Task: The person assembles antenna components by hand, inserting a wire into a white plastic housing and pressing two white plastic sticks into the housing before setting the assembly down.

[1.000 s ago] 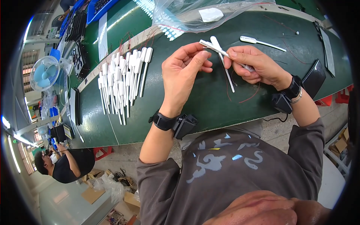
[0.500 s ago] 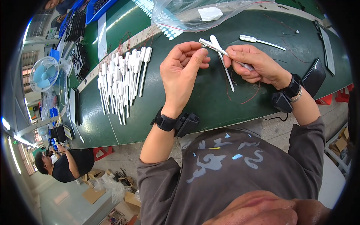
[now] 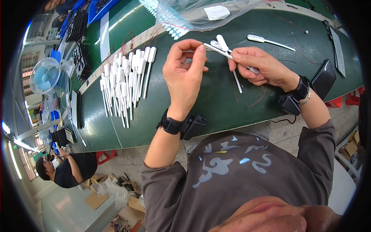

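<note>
My right hand is closed around a slim white stick-shaped plastic piece, which slants up and to the left out of its fingers. The thumb and forefinger of my left hand pinch at the far tip of that piece. Just beyond the hands, a white paddle-headed stick lies on the green table, with another rounded white head beside it. Thin red wires trail below the right hand. Whatever is inside the right palm is mostly hidden.
A bundle of white paddle-headed sticks with red wires lies to the left. One more stick rests at the right, near a black phone-like slab. A clear plastic bag lies at the back. Another person sits far left.
The held piece has turned and shifted slightly, uncovering a rounded white head on the table behind it. My left thumb and forefinger have moved slightly left onto its tip.
</note>
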Available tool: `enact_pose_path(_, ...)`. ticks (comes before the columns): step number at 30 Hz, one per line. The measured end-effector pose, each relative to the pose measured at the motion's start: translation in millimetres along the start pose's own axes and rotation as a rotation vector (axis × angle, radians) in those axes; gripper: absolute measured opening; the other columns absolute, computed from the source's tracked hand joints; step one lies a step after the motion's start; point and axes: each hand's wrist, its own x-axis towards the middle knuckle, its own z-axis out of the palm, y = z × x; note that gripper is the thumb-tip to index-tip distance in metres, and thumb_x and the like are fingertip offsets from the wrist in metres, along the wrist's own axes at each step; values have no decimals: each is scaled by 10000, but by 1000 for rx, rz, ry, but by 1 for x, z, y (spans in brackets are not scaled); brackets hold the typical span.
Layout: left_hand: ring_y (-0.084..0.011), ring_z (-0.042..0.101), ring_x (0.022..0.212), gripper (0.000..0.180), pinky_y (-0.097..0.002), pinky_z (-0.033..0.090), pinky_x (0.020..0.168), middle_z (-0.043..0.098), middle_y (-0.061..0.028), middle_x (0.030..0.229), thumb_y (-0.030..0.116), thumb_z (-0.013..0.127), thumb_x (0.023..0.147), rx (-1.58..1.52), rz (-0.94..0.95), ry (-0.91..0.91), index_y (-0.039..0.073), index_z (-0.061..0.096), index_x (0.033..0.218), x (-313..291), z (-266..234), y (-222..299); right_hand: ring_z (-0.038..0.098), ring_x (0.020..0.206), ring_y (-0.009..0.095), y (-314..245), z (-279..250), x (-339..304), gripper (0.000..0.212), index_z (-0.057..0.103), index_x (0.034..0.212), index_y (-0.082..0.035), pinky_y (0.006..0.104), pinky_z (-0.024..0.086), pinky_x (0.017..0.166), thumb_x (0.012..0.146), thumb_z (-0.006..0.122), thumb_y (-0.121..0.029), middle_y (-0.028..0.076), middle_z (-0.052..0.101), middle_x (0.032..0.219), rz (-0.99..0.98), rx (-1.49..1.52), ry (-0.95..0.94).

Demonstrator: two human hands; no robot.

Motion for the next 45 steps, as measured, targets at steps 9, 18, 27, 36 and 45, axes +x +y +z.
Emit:
enact_pose_path(9, -83, 633, 837, 300, -239, 594, 698, 659, -47, 1034, 15, 666, 942, -31, 39, -62, -5, 636, 1241, 1, 2, 1, 236, 380, -4, -4, 0, -2, 327, 550, 995, -22, 178, 174, 332, 1092, 460, -321, -51, 405, 558, 12, 116, 4)
enact_pose_path(18, -128, 671, 823, 244, -252, 579, 673, 685, -63, 1046, -29, 765, 841, 445, 491, -37, 55, 740, 1069, 11, -11, -5, 227, 371, -6, -5, -5, -3, 310, 554, 984, -15, 180, 162, 313, 1097, 443, -282, -49, 385, 545, 100, 278, -121)
enact_pose_path(27, -143, 687, 826, 178, -264, 598, 667, 690, -74, 1078, -44, 747, 847, 412, 518, -88, 26, 721, 1009, 10, -8, -1, 228, 379, -7, -3, -6, -4, 308, 556, 988, -13, 180, 165, 319, 1099, 439, -276, -50, 391, 544, 104, 305, -127)
enact_pose_path(36, -171, 708, 915, 187, -293, 614, 794, 688, -124, 1059, -21, 664, 935, -154, -13, -130, -56, 594, 1105, 2, -3, -4, 231, 390, 5, -2, 2, -3, 332, 569, 979, -43, 188, 177, 350, 1086, 473, -343, -56, 408, 550, 27, 14, -29)
enact_pose_path(45, -205, 719, 925, 199, -298, 607, 813, 704, -135, 1030, 36, 676, 953, -342, -252, -167, -32, 595, 1122, 9, -12, 4, 238, 393, 15, -2, 0, -4, 344, 577, 981, -48, 199, 178, 355, 1081, 481, -363, -53, 422, 554, 26, -38, -46)
